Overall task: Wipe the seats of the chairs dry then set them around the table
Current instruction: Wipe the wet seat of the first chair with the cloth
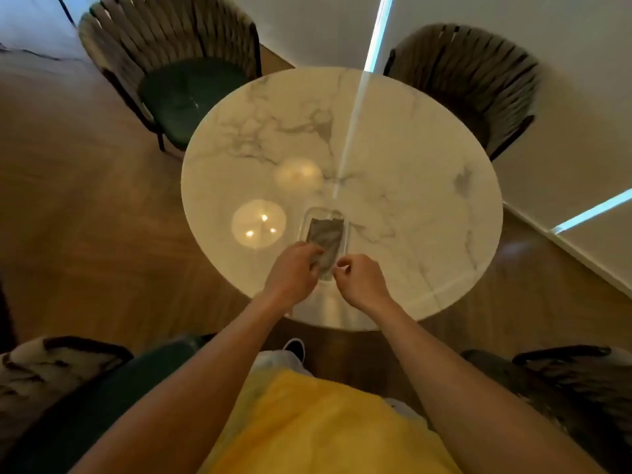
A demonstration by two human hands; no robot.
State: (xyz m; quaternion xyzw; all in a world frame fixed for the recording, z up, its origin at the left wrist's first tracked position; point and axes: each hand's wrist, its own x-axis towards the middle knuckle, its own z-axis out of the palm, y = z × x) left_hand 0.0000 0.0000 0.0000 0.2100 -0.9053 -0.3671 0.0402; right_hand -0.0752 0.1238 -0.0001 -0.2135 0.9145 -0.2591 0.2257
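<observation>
Wooden flooring [85,213] surrounds a round marble-topped table [393,148], with pale walls behind it. On the near part of the tabletop lies a clear rectangular tray [344,227] holding a folded grey cloth [326,239]. The left hand [294,271] is over the near left end of the tray, fingers curled onto the cloth's near edge and gripping it. The right hand [362,280] is just beside it at the near right edge of the tray, fingers loosely curled with thumb and forefinger close together; whether it has hold of the cloth or the tray rim cannot be told. Four chairs with woven strap backs are in view. The far left chair [171,59] shows a dark green seat and stands close to the table edge; the far right chair [475,80] is tucked partly under the tabletop. The near left chair [68,388] and near right chair [564,388] stand on either side of the person, apart from the table. The person wears a yellow top [325,425]. Round light reflections [259,223] show on the tabletop left of the tray.
</observation>
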